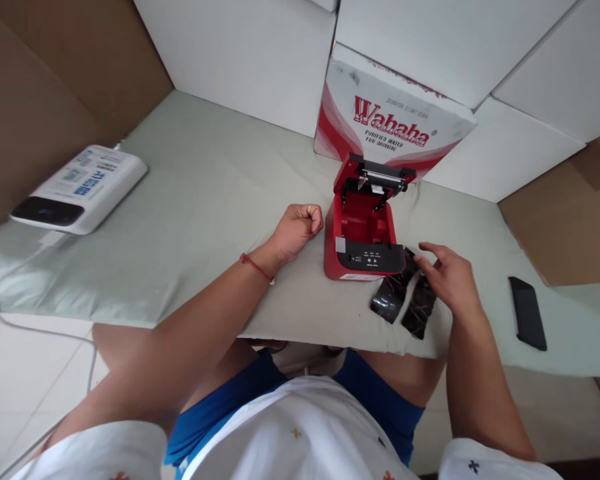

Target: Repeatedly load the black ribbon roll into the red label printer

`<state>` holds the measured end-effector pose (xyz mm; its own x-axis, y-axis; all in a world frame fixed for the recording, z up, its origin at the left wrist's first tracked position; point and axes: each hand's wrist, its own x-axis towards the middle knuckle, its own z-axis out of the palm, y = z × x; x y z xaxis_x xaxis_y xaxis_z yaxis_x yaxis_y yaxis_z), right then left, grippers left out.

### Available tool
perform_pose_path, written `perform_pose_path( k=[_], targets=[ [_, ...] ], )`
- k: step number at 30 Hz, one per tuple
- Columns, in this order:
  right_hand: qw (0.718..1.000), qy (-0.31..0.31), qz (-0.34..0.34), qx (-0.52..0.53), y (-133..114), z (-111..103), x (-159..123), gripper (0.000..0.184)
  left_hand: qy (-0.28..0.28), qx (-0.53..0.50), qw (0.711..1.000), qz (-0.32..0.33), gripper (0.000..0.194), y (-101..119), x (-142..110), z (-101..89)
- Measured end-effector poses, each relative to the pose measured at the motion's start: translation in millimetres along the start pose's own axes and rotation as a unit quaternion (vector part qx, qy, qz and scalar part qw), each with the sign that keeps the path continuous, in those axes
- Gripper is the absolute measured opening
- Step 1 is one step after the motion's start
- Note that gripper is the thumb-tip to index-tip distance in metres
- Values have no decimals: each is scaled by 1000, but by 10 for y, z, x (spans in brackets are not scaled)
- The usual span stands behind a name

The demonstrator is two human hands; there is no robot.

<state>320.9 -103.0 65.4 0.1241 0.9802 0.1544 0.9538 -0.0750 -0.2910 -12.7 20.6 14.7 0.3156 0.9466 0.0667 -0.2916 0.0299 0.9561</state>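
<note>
A red and black label printer (365,260) stands on the covered table with its lid (375,177) raised. Its red inner compartment shows no roll. Beside its left wall, my left hand (300,230) rests in a fist, with a yellow ring-like band on one finger. No object shows in that fist. At the printer's front right corner, my right hand (447,273) has its thumb and forefinger at crumpled, glossy black plastic (420,307), its other fingers curled and partly hidden. The plastic lies partly against the printer and spreads toward the table's front edge.
Behind the printer stands a Wahaha water carton (390,120) against white boxes (250,60). A black phone (527,313) lies at the right. At the far left is a white device (83,187) with a grey cable (40,331) hanging over the table edge.
</note>
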Motion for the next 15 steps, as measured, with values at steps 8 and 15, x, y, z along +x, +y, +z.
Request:
perform_pose_path(
  k=[8, 15],
  targets=[
    [941, -298, -133, 92, -429, -612, 130, 29, -25, 41, 999, -5, 4, 15, -29, -5],
    [898, -333, -268, 106, -1209, -1302, 398, 38, -45, 64, 997, -8, 8, -23, 0, -8]
  ],
)
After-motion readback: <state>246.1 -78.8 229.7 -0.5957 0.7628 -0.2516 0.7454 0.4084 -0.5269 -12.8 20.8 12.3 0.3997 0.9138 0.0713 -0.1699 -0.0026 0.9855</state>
